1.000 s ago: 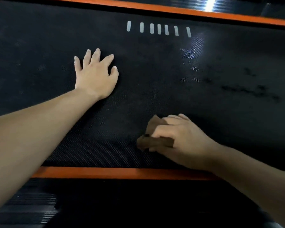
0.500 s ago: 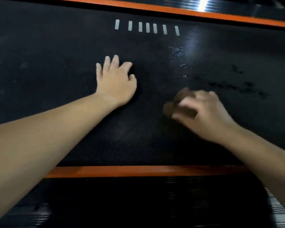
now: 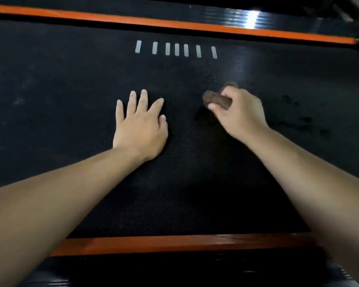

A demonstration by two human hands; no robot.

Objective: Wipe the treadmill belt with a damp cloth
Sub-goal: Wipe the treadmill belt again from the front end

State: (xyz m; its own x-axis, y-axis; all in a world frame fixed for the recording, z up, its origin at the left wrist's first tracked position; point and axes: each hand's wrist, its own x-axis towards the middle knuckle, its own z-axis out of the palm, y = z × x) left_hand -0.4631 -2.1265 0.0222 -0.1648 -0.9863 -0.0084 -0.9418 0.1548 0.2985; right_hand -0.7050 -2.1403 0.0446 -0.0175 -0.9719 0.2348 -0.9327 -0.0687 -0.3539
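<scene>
The black textured treadmill belt [image 3: 60, 104] fills most of the view. My right hand [image 3: 239, 114] presses a small brown cloth [image 3: 216, 99] onto the belt right of centre; the cloth sticks out past my thumb and fingers, the rest is hidden under the hand. My left hand [image 3: 140, 125] lies flat on the belt, palm down, fingers spread, holding nothing, about a hand's width left of the cloth. Dark wet smears [image 3: 298, 121] mark the belt to the right of my right hand.
Orange side rails run along the far edge [image 3: 174, 23] and the near edge [image 3: 174, 243] of the belt. A row of several pale stripes [image 3: 176, 49] is printed on the belt near the far rail. Ribbed black footboards lie beyond both rails.
My right hand has slid the cloth away from the near rail toward the far side of the belt. My left hand stays flat on the belt.
</scene>
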